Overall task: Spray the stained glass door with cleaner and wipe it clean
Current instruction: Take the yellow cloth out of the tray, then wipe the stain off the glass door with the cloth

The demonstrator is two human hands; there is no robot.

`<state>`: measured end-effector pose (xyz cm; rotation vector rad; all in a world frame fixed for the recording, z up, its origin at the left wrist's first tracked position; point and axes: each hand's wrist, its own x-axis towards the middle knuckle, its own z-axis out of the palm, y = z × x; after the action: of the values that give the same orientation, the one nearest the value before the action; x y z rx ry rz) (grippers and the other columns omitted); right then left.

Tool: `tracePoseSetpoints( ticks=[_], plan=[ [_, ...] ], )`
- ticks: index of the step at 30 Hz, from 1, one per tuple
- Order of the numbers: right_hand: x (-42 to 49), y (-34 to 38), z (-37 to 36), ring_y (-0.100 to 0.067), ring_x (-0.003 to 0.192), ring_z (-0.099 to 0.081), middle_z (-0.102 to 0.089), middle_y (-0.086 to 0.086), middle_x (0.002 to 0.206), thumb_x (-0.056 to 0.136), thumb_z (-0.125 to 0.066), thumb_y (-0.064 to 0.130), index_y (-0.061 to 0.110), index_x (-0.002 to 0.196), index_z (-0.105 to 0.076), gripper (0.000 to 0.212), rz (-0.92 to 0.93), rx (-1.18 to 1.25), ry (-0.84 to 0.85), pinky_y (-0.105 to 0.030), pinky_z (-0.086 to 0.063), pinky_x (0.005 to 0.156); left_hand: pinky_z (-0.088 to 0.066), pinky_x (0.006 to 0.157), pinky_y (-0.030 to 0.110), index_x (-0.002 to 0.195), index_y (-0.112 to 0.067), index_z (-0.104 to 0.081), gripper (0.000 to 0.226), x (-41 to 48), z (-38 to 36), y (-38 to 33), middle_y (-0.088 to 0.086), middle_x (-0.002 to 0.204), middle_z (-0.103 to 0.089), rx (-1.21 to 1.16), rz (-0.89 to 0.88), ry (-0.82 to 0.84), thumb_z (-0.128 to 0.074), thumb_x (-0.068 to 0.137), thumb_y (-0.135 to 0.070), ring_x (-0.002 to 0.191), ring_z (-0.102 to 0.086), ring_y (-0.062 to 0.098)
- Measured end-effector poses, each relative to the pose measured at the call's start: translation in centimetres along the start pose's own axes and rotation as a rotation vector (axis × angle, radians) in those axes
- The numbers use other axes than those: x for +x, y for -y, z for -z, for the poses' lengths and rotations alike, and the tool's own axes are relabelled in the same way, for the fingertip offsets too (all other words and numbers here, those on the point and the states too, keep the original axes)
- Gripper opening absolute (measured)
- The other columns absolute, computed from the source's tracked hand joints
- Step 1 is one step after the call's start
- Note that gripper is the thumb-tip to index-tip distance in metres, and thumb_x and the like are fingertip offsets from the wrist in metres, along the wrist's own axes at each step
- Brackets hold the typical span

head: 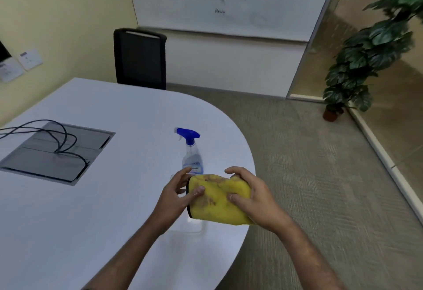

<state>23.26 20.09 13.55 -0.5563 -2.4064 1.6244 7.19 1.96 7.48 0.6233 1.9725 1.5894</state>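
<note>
While both forearms reach in from the bottom of the frame, the two hands meet just below centre around a yellow cloth (217,200). The left hand (177,194) pinches the cloth's left end, thumb pressed on its top face and fingers curled behind the dark-trimmed edge. The right hand (249,194) is clamped over the cloth's right end, thumb on top and fingers wrapped across the far side. Brownish stains mark the folded cloth, which is held just above the rounded edge of the white bench (91,198).

Just above the hands in the frame, a clear spray bottle (191,152) with a blue trigger head stands upright on the bench, its nozzle pointing toward the left. Its lower part sits right behind the left fingertips; whether they touch it cannot be told. At the left of the frame a grey recessed panel (57,152) is set into the bench, with black cables (45,134) looping across it.

Behind the bench, above centre, stands a black chair (140,58). A whiteboard (229,1) with faint writing fills the upper middle of the frame. On the right, a potted plant (366,56) stands on the carpeted floor (309,163) beside a glass partition (325,44) with a tan tint. Whether that glass is the door, or stained, cannot be told here. White wall sockets (29,58) sit on the yellow wall at the far left.
</note>
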Motion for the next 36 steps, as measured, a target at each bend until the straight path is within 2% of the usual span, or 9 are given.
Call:
tracePoseSetpoints(
  ticks=[4,10,12,16,21,25,29,32,36],
  plan=[
    [-3.5,1.9,4.0,-0.004,0.088,-0.063,-0.064,0.007,0.098,0.087,-0.073,0.001,0.034,0.123,-0.063,0.05,0.074,0.074,-0.048,-0.023,-0.056,0.08,-0.054,0.107,0.034,0.146,-0.035,-0.049,0.088,-1.4,-2.1,-4.1,-0.007,0.138,-0.067,-0.129,0.12,0.115,-0.088,0.07,-0.053,0.128,-0.064,0.012],
    [-8.3,3.7,8.8,-0.011,0.098,-0.066,-0.067,-0.004,0.113,0.084,-0.077,0.002,0.03,0.121,-0.066,0.048,0.107,0.108,-0.166,-0.02,-0.055,0.083,-0.06,0.094,0.033,0.122,-0.012,-0.07,0.035,-3.5,-6.7,-9.9,0.006,0.116,-0.079,-0.211,0.052,0.13,-0.076,0.089,-0.019,0.112,-0.073,0.023],
    [-9.9,3.8,9.9,-0.007,0.101,-0.065,-0.068,0.002,0.114,0.083,-0.079,0.002,0.029,0.12,-0.067,0.047,0.098,0.096,-0.253,-0.016,-0.053,0.084,-0.06,0.081,0.023,0.114,-0.004,-0.07,0.027,-4.3,-8.2,-11.7,0.008,0.106,-0.079,-0.197,-0.01,0.11,-0.076,0.089,-0.015,0.101,-0.073,0.021],
    [-12.7,3.7,11.4,0.005,0.093,-0.065,-0.07,0.007,0.112,0.08,-0.082,0.007,0.027,0.118,-0.067,0.045,0.057,0.082,-0.414,-0.012,-0.051,0.078,-0.055,0.071,0.02,0.105,0.001,-0.068,0.024,-5.3,-10.6,-14.6,0.006,0.09,-0.074,-0.171,-0.132,0.191,-0.074,0.09,-0.017,0.086,-0.068,0.012],
    [-17.2,3.8,12.1,-0.006,0.085,-0.065,-0.071,0.002,0.1,0.083,-0.083,0.021,0.027,0.107,-0.068,0.028,-0.062,0.098,-0.533,-0.028,-0.055,0.074,-0.055,0.066,0.018,0.098,-0.008,-0.072,0.018,-6.1,-13.2,-18.2,0.005,0.086,-0.076,-0.145,-0.259,0.354,-0.077,0.087,-0.021,0.079,-0.07,0.006],
    [-21.9,3.9,12.8,-0.008,0.071,-0.058,-0.064,0.001,0.082,0.086,-0.082,0.018,0.01,0.096,-0.067,0.019,-0.122,0.113,-0.679,-0.025,-0.047,0.062,-0.055,0.068,0.019,0.098,-0.001,-0.069,0.022,-7.0,-16.7,-20.2,0.002,0.084,-0.073,-0.151,-0.314,0.504,-0.079,0.088,-0.018,0.078,-0.068,0.007],
    [-27.6,3.3,14.1,-0.006,0.065,-0.054,-0.061,0.006,0.073,0.086,-0.081,0.019,0.012,0.088,-0.066,0.017,-0.196,0.082,-0.843,-0.026,-0.043,0.06,-0.055,0.072,0.029,0.096,0.003,-0.066,0.025,-9.6,-21.9,-21.4,0.007,0.083,-0.07,-0.174,-0.344,0.666,-0.08,0.087,-0.016,0.079,-0.066,0.015],
    [-32.5,2.9,15.5,-0.007,0.069,-0.059,-0.068,0.003,0.077,0.085,-0.081,0.019,0.016,0.087,-0.068,0.014,-0.226,0.057,-0.944,-0.032,-0.048,0.066,-0.054,0.077,0.04,0.096,0.003,-0.065,0.025,-12.3,-26.3,-22.4,0.012,0.085,-0.069,-0.182,-0.346,0.777,-0.08,0.087,-0.016,0.081,-0.065,0.021],
    [-39.7,2.0,17.2,-0.011,0.075,-0.064,-0.073,-0.011,0.091,0.083,-0.081,0.025,0.026,0.094,-0.07,0.015,-0.261,0.001,-1.055,-0.039,-0.054,0.073,-0.055,0.074,0.034,0.094,0.002,-0.066,0.022,-16.6,-32.7,-23.9,0.008,0.083,-0.07,-0.173,-0.36,0.907,-0.08,0.087,-0.014,0.079,-0.065,0.018]
  ],
)
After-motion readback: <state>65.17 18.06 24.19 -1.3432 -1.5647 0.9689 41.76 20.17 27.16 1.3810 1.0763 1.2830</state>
